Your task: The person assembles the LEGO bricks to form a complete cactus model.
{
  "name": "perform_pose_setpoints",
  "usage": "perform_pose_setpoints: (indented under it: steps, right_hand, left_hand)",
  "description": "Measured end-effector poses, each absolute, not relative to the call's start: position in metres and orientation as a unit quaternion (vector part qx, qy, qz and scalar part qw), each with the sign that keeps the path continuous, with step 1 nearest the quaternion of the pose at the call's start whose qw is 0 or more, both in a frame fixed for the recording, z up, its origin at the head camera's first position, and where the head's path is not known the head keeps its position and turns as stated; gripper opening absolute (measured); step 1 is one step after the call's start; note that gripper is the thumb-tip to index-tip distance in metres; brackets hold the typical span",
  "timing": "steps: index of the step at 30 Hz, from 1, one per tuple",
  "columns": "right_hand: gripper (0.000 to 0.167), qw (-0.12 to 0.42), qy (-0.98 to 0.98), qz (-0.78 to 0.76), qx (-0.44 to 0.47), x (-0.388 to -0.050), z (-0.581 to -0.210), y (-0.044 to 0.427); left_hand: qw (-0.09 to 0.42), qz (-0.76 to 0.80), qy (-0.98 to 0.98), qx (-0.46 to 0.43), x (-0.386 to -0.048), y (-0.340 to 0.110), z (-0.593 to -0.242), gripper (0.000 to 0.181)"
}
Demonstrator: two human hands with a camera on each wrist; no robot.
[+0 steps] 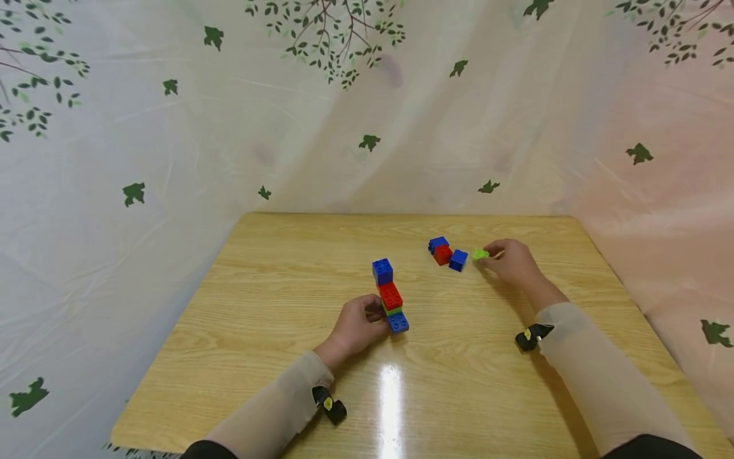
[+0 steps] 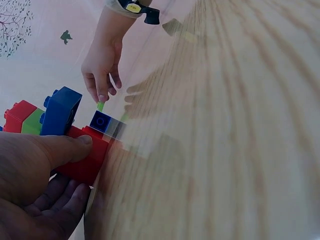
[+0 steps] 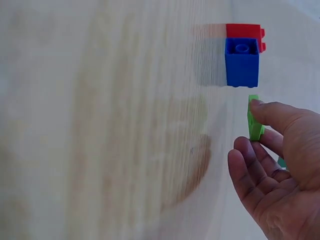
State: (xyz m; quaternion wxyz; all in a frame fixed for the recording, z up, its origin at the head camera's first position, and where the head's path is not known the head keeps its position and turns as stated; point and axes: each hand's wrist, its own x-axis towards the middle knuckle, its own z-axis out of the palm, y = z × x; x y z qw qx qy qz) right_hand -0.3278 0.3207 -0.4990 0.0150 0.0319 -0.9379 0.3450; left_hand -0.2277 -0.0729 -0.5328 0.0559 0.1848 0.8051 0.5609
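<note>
A stack of toy building bricks (image 1: 390, 296) in blue, red and green stands near the middle of the table, its layers offset. My left hand (image 1: 357, 324) holds it from the left side; in the left wrist view the thumb lies on a lower red brick (image 2: 90, 162), with a blue brick (image 2: 62, 111) above it. Farther right, my right hand (image 1: 514, 262) pinches a thin lime-green brick (image 3: 255, 120) between thumb and fingers. Just left of that hand sits a loose blue brick (image 1: 458, 260), its hollow side showing in the right wrist view.
Beside the loose blue brick are a red brick (image 1: 442, 255) and another blue brick (image 1: 438, 243), close together. The wooden table (image 1: 275, 268) ends at the back against a leaf-printed cloth (image 1: 321, 153). Both forearms wear light sleeves with small black wrist devices (image 1: 329, 405).
</note>
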Motion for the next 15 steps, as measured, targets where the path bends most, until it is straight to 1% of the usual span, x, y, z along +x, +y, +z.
perform_pose_setpoints:
  steps: [5,15]
  right_hand:
    - [0.041,0.033,-0.933,0.356,0.04,-0.316,-0.498,0.317]
    - [0.042,0.045,-0.921,0.383,0.061,-0.289,-0.492,0.301]
  left_hand:
    - [0.058,0.562,0.805,0.183,-0.228,-0.073,-0.532,0.025]
    - [0.058,0.558,0.808,0.179,-0.227,-0.073,-0.529,0.024]
